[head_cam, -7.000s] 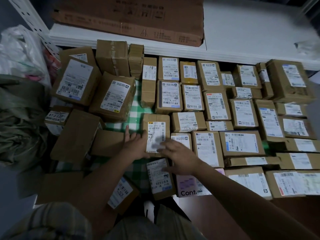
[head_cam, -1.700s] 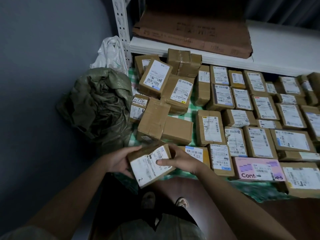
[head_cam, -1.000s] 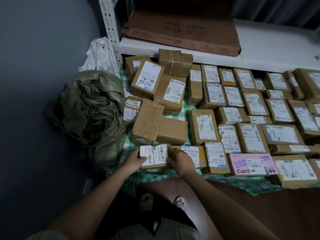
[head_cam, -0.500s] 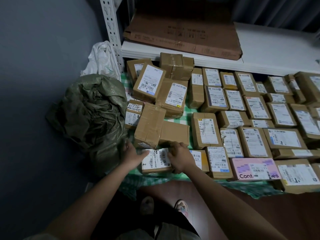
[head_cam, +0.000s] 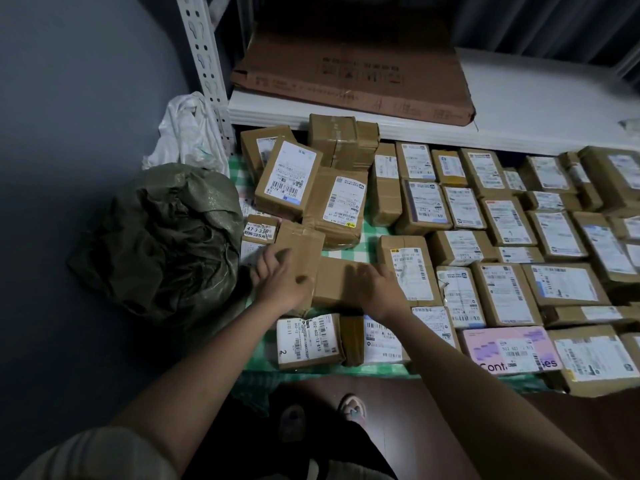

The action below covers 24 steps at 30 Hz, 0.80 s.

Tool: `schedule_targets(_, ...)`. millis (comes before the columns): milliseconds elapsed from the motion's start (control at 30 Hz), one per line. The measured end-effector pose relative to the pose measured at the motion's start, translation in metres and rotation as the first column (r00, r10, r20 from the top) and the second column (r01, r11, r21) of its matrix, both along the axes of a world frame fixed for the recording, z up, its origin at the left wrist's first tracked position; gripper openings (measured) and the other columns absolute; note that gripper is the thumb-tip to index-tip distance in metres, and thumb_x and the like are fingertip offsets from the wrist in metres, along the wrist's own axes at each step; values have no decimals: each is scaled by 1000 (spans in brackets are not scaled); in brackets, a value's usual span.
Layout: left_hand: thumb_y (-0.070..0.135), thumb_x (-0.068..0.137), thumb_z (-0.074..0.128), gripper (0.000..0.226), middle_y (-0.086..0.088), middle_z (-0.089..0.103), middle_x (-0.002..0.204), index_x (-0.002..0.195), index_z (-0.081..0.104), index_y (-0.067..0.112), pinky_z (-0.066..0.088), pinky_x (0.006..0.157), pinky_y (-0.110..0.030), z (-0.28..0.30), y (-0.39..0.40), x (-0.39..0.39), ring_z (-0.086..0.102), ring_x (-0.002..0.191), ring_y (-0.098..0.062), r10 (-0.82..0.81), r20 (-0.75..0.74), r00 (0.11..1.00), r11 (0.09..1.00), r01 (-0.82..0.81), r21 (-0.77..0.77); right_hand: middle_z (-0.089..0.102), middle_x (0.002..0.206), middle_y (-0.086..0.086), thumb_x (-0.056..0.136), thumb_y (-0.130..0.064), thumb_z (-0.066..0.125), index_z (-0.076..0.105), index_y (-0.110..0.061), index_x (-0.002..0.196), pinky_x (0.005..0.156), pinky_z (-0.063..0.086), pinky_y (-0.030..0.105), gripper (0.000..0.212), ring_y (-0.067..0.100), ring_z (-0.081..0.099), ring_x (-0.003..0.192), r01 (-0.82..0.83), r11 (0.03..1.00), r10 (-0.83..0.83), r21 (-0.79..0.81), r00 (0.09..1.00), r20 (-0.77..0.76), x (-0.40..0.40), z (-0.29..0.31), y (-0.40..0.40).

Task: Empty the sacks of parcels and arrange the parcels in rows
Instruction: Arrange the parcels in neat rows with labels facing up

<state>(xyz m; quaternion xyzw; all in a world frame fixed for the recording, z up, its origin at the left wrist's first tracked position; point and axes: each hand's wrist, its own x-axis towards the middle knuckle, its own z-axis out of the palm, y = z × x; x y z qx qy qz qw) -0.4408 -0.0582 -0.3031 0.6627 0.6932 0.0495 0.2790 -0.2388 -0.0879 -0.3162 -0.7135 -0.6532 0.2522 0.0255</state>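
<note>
1. Both bare forearms reach up from the bottom of the frame toward its centre, converging slightly.
2. The left arm enters from the lower left, a short sleeve [head_cam: 93,455] showing at the bottom edge. The left hand [head_cam: 282,280] sits just left of centre, back of the hand to the camera, fingers [head_cam: 266,263] curled; its grip is around the near end of a plain brown parcel [head_cam: 301,251].
3. The right arm enters from the lower right. The right hand [head_cam: 379,289] lies at centre frame, palm down, fingers extended and blurred, resting on a flat brown parcel [head_cam: 337,280].
4. The hands are near each other but apart.
5. Two feet in slippers [head_cam: 351,408] show at bottom centre.
</note>
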Motion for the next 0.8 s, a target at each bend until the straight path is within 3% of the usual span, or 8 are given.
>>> schedule_targets(200,34,91,57,63,-6,8,153,145,27,22,16,114,-45,17,43,14,6,142,-28,50,93,994,996,-57,70,32,150,13,84,-11,62,37,-12,146,108,35,45,66,34,31,136,-119,988,121,95,992,-23,10,24,50)
schedule_targets(400,41,89,62,85,-11,0,157,152,9,19,14,114,-51,38,98,29,2,143,-34,154,79,985,981,-161,105,30,152,11,88,-21,65,34,-15,147,111,33,42,68,33,29,139,-181,972,194,152,978,-73,21,29,117)
schedule_targets(467,45,86,64,95,-11,-6,158,153,2,21,9,116,-56,41,116,35,-5,145,-34,188,73,980,975,-195,109,28,153,13,90,-33,65,28,-16,150,113,31,47,73,35,28,140,-62,992,80,114,984,-158,26,27,138)
schedule_targets(533,47,83,67,104,-9,-13,158,153,-7,25,9,115,-59,41,135,43,-10,145,-35,224,106,969,968,-234,87,28,153,14,86,-45,68,22,-16,151,111,33,52,84,37,31,138,136,991,-134,-12,944,-301,32,22,156)
schedule_targets(600,51,80,70,113,-9,-19,158,152,-13,27,11,114,-62,38,150,50,-12,145,-35,230,67,971,970,-235,66,32,152,14,79,-53,72,20,-14,151,108,38,53,97,38,38,135,276,939,-339,-205,838,-428,39,13,170)
schedule_targets(667,59,73,72,122,-10,-25,156,150,-18,28,8,113,-65,33,159,51,-18,145,-35,223,-43,974,974,-220,61,42,148,13,69,-61,77,21,-10,150,102,46,47,110,34,49,128,305,878,-470,-370,699,-539,42,5,175)
schedule_targets(733,65,68,72,129,-13,-27,156,149,-21,28,7,113,-66,27,169,55,-19,144,-37,241,-128,962,970,-236,52,50,143,9,72,-56,77,26,-8,149,91,49,33,104,29,56,122,264,853,-507,-450,625,-594,46,-6,182)
schedule_targets(800,69,65,72,133,-16,-27,155,149,-22,27,6,113,-65,23,174,54,-17,144,-39,273,-200,941,962,-263,74,54,139,8,86,-41,71,30,-5,147,87,46,28,82,27,57,121,233,837,-524,-495,600,-604,44,-10,186)
